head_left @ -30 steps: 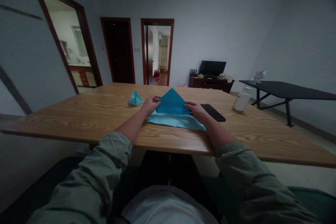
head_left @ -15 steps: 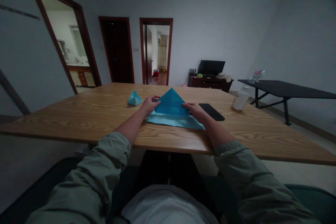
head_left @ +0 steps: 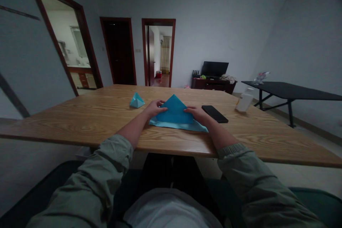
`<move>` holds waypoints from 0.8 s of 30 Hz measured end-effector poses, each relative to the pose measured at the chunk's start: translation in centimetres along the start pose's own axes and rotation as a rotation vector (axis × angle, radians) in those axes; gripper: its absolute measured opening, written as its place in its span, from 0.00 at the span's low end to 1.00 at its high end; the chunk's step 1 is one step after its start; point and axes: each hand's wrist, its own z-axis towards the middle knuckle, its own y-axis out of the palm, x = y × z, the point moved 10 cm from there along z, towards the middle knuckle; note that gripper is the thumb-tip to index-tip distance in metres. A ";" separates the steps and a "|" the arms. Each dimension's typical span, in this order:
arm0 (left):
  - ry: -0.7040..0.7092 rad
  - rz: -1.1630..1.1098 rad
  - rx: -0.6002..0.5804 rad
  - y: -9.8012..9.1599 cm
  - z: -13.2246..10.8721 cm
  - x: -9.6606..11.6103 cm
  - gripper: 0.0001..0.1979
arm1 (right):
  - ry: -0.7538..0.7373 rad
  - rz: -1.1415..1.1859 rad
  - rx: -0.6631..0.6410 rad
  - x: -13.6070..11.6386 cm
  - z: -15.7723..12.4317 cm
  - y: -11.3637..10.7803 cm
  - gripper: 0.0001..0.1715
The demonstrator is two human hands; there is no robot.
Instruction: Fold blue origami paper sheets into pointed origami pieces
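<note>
Between my two hands is a folded blue paper with a pointed top and a wide lower edge. My left hand pinches its left slope, thumb on the near face and fingers behind. On the opposite slope my right hand grips it the same way. Under its lower edge a light blue sheet lies flat on the table, partly covered by the paper. To the left of my left hand stands a small light blue folded paper shape with a peaked top.
A black phone lies on the wooden table just right of my right hand. Farther right stands a white bottle. Beyond are a black table, a television on a cabinet, and doorways.
The pointed blue paper has come down slightly toward me, its peak lower and its bottom edge covering more of the light blue sheet. Both hands still hold its sides.
</note>
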 end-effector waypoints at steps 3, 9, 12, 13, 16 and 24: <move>0.011 0.004 -0.035 0.5 -0.3 0.4 0.30 | -0.005 -0.033 -0.028 -0.1 0.0 0.3 0.16; -0.009 -0.037 -0.202 2.2 -0.5 0.1 0.30 | -0.027 -0.174 -0.040 0.1 0.2 0.4 0.16; -0.009 -0.076 -0.262 2.9 -0.7 0.2 0.29 | -0.065 -0.210 -0.042 -0.3 0.3 0.7 0.18; -0.014 -0.077 -0.267 3.0 -0.8 0.1 0.29 | -0.079 -0.215 -0.023 -0.5 0.3 0.6 0.20; -0.042 0.013 -0.186 2.2 -0.7 -0.3 0.29 | -0.096 -0.316 0.074 -0.7 0.2 -0.2 0.27; 0.122 0.450 -0.127 1.2 -0.8 0.7 0.18 | -0.122 -0.848 0.257 -1.0 0.2 -2.1 0.24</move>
